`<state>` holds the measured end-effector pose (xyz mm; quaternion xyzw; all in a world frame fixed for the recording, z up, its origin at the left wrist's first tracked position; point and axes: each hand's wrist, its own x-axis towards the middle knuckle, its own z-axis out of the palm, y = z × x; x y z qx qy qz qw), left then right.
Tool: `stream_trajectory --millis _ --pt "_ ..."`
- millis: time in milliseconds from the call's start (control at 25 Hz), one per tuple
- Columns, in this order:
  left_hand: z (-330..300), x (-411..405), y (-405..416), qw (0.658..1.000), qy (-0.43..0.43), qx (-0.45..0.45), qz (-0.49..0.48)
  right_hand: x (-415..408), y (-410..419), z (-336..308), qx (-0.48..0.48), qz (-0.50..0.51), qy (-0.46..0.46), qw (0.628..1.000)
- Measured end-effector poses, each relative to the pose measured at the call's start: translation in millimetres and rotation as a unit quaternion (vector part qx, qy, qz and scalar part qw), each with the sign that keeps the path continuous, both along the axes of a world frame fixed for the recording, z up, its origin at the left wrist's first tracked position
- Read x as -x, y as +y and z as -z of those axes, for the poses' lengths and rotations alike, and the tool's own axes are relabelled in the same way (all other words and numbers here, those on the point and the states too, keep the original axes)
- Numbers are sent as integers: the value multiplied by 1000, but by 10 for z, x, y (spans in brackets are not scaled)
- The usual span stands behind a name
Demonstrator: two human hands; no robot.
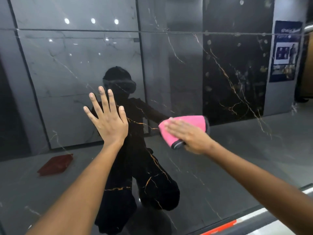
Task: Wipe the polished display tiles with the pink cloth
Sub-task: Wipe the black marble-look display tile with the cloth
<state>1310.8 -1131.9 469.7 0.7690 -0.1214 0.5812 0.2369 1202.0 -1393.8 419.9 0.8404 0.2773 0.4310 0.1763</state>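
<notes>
A glossy black display tile [220, 167] with gold veins fills the view and mirrors the room and a dark figure. My left hand [108, 122] lies flat against it with fingers spread and straight. To its right, my right hand [189, 134] presses the folded pink cloth [184, 127] with a dark edge against the tile, fingers laid straight over the cloth; the hand looks motion-blurred.
A horizontal seam [152, 31] crosses the tile surface near the top. The tile's lower right edge [254, 216] shows a white and orange strip. A blue poster [286, 51] hangs at the far right. A reddish mat [55, 164] appears as a reflection at lower left.
</notes>
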Motion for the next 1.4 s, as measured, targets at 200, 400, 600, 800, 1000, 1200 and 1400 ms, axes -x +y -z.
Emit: stream_trajectory --millis 200,400,600,800,1000,1200,1400 --pt "22 -43 -8 1000 -7 -4 -8 -25 -360 -1108 -637 104 -196 739" --pt "8 -47 1 1000 -21 -3 -11 -281 586 -675 -71 11 -18 997" --pt "22 -62 -15 1000 -20 -4 -10 -141 -176 -1469 -427 19 -166 889" --pt "6 1 -19 1000 -9 9 5 -250 806 -1238 -296 9 -50 954" --pt "-703 165 -50 995 -52 11 86 -71 231 -1678 -228 63 -33 971" --pt "-995 -5 -148 998 -41 -26 38 -34 466 -1900 -502 45 -62 862" --pt "-951 -34 -130 997 -55 -44 36 -107 326 -1574 -124 20 -12 992"
